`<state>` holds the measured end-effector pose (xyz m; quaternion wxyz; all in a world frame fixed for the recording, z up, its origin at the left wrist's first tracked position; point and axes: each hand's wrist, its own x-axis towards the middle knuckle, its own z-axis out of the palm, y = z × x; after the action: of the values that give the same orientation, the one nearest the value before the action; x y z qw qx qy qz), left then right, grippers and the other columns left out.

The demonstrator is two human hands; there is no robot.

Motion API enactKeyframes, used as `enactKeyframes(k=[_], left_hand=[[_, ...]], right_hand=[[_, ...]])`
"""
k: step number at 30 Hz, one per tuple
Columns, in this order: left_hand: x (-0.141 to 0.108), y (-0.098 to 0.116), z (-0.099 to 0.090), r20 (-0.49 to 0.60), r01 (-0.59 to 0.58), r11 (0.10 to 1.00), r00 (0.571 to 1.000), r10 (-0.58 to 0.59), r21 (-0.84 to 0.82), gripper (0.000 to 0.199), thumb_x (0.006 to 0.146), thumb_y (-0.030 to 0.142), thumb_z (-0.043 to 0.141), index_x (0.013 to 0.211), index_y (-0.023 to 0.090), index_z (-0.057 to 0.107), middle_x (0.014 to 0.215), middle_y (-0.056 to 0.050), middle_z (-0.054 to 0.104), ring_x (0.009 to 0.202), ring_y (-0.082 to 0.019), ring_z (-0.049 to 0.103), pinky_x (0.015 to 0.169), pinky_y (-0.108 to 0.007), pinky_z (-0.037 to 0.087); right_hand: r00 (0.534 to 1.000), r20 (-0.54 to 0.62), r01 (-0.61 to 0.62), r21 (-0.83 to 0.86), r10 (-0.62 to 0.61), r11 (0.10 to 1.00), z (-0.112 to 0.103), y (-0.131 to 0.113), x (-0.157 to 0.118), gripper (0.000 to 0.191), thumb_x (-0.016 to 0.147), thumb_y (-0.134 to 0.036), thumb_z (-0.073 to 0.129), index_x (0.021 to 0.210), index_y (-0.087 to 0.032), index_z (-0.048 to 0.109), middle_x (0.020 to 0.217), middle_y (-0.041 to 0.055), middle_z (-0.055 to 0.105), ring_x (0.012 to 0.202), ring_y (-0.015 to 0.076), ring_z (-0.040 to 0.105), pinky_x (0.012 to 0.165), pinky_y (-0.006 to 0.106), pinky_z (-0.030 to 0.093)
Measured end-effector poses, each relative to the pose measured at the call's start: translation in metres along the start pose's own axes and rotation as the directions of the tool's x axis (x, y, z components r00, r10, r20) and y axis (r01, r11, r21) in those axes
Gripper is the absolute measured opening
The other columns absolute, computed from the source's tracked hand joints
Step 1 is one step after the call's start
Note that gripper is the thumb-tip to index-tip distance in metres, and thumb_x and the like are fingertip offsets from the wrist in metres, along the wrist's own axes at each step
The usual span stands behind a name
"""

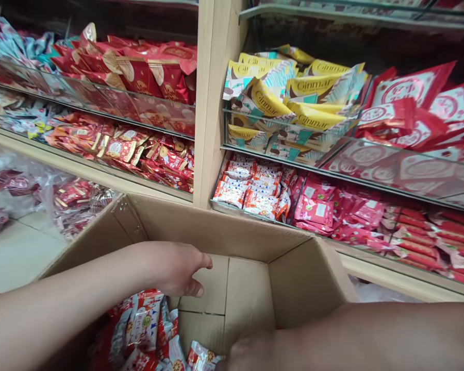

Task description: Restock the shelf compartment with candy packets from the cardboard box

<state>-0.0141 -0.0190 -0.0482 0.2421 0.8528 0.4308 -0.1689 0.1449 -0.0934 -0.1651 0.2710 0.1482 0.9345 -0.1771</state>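
My left hand [174, 268] hangs inside a cardboard box [209, 224], above small red-and-white snack packets [143, 319]. Its thumb and a finger point to the right, apart, and nothing shows between them. Low in the frame, my right hand [251, 350] is smeared by motion near the packets at the box's bottom edge. The fingers of that hand cannot be made out. Part of the brown box floor is bare, and the loose packets lie mostly on the left side.
Behind the box rise shelves with clear fronts, holding yellow snack bags [266, 100], red bags [133, 69] and pink packets [315, 208]. Similar red-and-white packets [261, 188] fill a low bin. A wooden post [206, 103] divides the shelves. Plastic bags of packets [73, 198] lie left.
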Motion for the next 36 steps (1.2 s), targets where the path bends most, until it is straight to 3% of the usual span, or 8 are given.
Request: enactKeyframes(k=[4,7,12,16,21,26,30,36], left_hand=[[-0.002,0.001,-0.004,0.035,-0.016,0.999,0.999,0.017,-0.031,0.048,0.071,0.031,0.056,0.118,0.022,0.055,0.108,-0.015,0.064,0.091,-0.031,0.061,0.074,-0.038,0.046],[-0.006,-0.001,-0.012,0.082,-0.048,0.988,0.995,0.06,-0.145,0.055,0.07,0.032,0.059,0.123,0.021,0.049,0.106,-0.013,0.064,0.086,-0.027,0.062,0.07,-0.032,0.046],[-0.005,-0.008,-0.018,-0.001,-0.196,0.756,0.968,0.251,-0.625,0.056,0.073,0.037,0.06,0.123,0.021,0.042,0.101,-0.005,0.063,0.093,-0.02,0.057,0.075,-0.027,0.043],[0.004,-0.008,-0.015,-0.21,-0.264,0.525,0.964,0.16,-0.809,0.057,0.07,0.026,0.065,0.119,0.021,0.036,0.081,0.002,0.061,0.073,-0.013,0.057,0.066,-0.026,0.043],[0.005,-0.001,-0.018,-0.303,-0.359,0.417,0.933,0.195,-0.835,0.044,0.074,0.019,0.062,0.11,0.02,0.038,0.078,0.003,0.061,0.068,-0.01,0.057,0.063,-0.025,0.043],[0.004,0.005,-0.02,-0.397,-0.428,0.322,0.904,0.158,-0.845,0.044,0.072,0.014,0.062,0.11,0.02,0.04,0.092,-0.001,0.062,0.08,-0.013,0.06,0.071,-0.03,0.047],[0.006,0.011,-0.017,-0.488,-0.486,0.287,0.87,0.067,-0.826,0.055,0.07,0.012,0.064,0.116,0.02,0.035,0.091,-0.002,0.061,0.077,-0.013,0.06,0.072,-0.031,0.049],[0.001,0.016,-0.019,-0.387,-0.386,0.097,0.922,0.002,-0.917,0.066,0.072,0.014,0.065,0.126,0.025,0.028,0.092,-0.001,0.064,0.08,-0.014,0.063,0.074,-0.028,0.048]], right_hand=[[1.0,-0.018,-0.011,0.067,0.012,0.998,-0.028,0.004,-0.012,0.009,0.071,-0.013,0.058,0.076,-0.02,0.059,0.06,-0.0036,0.059,0.048,0.0095,0.047,0.038,0.019,0.026],[0.955,-0.252,-0.087,0.271,0.158,0.959,-0.052,0.013,-0.026,0.005,0.07,-0.02,0.061,0.073,-0.021,0.057,0.053,-0.0056,0.045,0.047,0.0092,0.038,0.041,0.019,0.026],[0.604,-0.626,0.248,0.736,0.494,0.63,-0.076,0.035,-0.053,0.023,0.073,-0.029,0.06,0.063,-0.018,0.043,0.057,-0.0053,0.044,0.053,0.0075,0.039,0.05,0.02,0.032],[0.583,-0.558,0.45,0.827,0.591,0.338,-0.08,0.038,-0.062,0.028,0.072,-0.034,0.063,0.065,-0.019,0.04,0.057,-0.0051,0.048,0.05,0.0071,0.041,0.049,0.02,0.032],[0.57,-0.522,0.517,0.828,0.635,0.217,-0.084,0.033,-0.065,0.03,0.069,-0.041,0.066,0.07,-0.017,0.048,0.057,-0.0051,0.048,0.05,0.0069,0.043,0.048,0.02,0.035],[0.44,-0.533,0.696,0.711,0.723,0.1,-0.087,0.033,-0.065,0.028,0.068,-0.038,0.068,0.066,-0.016,0.049,0.062,-0.0037,0.053,0.053,0.0061,0.047,0.051,0.019,0.038],[0.357,-0.512,0.741,0.664,0.781,0.097,-0.089,0.034,-0.064,0.029,0.066,-0.037,0.069,0.068,-0.017,0.049,0.061,-0.0038,0.056,0.054,0.0072,0.052,0.055,0.021,0.043],[0.297,-0.545,0.723,0.665,0.784,0.189,-0.089,0.035,-0.068,0.023,0.07,-0.034,0.065,0.073,-0.018,0.049,0.058,-0.0036,0.054,0.05,0.0068,0.05,0.05,0.02,0.042]])
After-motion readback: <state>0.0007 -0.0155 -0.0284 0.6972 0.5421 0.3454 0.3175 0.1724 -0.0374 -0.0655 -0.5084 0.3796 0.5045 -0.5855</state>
